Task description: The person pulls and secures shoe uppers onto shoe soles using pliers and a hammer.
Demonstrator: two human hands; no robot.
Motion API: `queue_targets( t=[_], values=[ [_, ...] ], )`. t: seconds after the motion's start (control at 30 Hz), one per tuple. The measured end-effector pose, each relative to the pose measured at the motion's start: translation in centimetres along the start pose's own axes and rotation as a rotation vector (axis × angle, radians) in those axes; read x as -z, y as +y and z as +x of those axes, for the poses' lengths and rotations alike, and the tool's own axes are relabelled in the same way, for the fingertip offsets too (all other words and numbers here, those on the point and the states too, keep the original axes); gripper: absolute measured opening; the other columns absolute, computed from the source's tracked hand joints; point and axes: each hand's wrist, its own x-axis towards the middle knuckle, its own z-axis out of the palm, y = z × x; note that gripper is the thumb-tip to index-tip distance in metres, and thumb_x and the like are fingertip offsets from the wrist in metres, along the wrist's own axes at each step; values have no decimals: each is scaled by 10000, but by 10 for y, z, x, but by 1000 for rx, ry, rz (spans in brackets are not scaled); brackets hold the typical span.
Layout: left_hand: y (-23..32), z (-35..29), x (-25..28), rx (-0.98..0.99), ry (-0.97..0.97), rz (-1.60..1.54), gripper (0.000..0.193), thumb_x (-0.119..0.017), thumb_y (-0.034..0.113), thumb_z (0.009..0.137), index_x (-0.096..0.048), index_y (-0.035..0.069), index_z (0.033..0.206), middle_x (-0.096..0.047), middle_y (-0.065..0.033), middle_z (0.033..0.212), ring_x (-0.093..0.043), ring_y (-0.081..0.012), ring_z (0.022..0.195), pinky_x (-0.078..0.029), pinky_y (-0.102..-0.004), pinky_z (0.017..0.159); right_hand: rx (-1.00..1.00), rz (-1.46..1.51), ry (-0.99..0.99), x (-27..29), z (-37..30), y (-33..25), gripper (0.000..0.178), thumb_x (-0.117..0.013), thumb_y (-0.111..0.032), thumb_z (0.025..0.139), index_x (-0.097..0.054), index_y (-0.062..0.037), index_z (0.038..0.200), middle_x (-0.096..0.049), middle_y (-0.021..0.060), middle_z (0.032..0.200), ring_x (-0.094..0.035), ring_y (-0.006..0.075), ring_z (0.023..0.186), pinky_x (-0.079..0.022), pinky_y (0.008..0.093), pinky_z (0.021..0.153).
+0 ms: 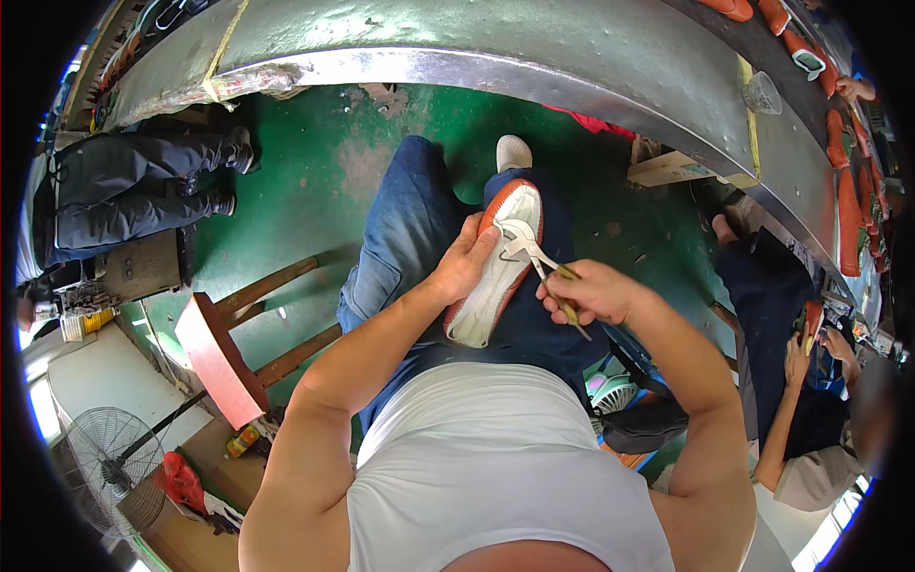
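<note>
A shoe (483,307) with a whitish face and an orange-red edge lies lengthwise over my lap. My left hand (464,259) grips its left side, thumb on the whitish face. White flat strips (521,242) cross the shoe's upper half and run toward my right hand (593,294). That hand is closed around a yellow-handled tool (570,313), whose thin metal end sticks out below the fingers. The tool's exact kind is partly hidden by my fingers. I cannot tell whether the right fingers also pinch the strips.
A long metal-topped bench (457,33) curves across the far side, with orange shoe parts (848,224) and a clear cup (762,93) at right. A wooden stool (221,357) and a fan (110,467) stand left. One person sits right, holding a shoe piece; another person's legs show left.
</note>
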Motion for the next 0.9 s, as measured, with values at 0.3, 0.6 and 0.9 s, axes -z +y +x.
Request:
queue_targets(
  t=[0.3, 0.6, 0.9],
  values=[
    [1, 11, -2, 107, 38, -160, 644, -408, 496, 1061, -339, 20, 1488, -546, -148, 1338, -510, -205, 1241, -388, -330, 1073, 359, -379, 692, -71, 28, 47, 268, -573, -236, 1007, -611, -7, 872, -655, 53, 694, -634, 139, 638, -495, 316, 631],
    [-14, 13, 0, 127, 1, -220, 652, -387, 527, 1057, -350, 43, 1492, -554, -142, 1334, -504, -205, 1251, -377, -327, 1085, 42, 52, -17, -10, -13, 8, 374, -595, -183, 979, -538, 53, 1262, -633, 176, 1210, -672, 268, 1062, -630, 407, 760],
    [-9, 14, 4, 92, 27, -43, 580, -388, 484, 1073, -385, 40, 1445, -547, -104, 1301, -502, -156, 1203, -398, -305, 1053, -57, 92, -224, 27, -9, -21, 387, -633, -158, 957, -534, 37, 1276, -618, 216, 1259, -647, 309, 1166, -627, 462, 798]
  ],
)
